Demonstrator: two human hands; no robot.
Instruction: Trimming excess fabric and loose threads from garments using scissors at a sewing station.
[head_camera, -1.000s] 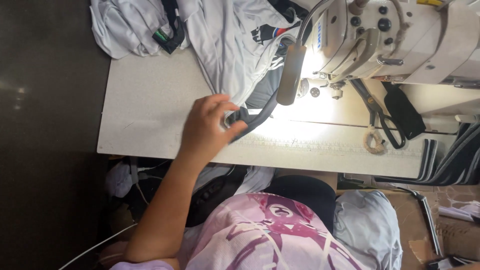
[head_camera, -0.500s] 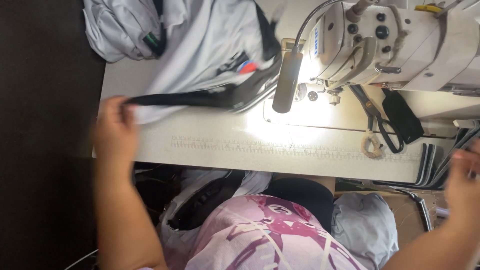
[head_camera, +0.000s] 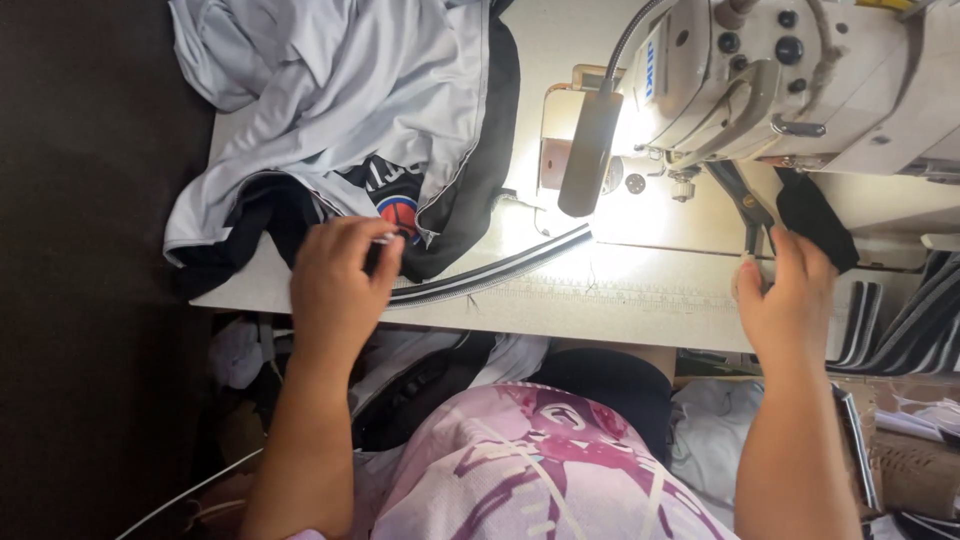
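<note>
Evidently the left hand (head_camera: 338, 280) has its fingers pinched together on the end of a striped strip (head_camera: 490, 274), keeping it flat toward the lit needle. Right hand (head_camera: 787, 292) closes on scissors (head_camera: 745, 205) beside the machine (head_camera: 800, 80); the shirt (head_camera: 340, 110) lies bunched behind.

Desk (head_camera: 650, 305): bare front strip between both hands; heaped garment (head_camera: 340, 110) blocks left, sewing machine (head_camera: 800, 80) and lamp (head_camera: 590, 150) right.
</note>
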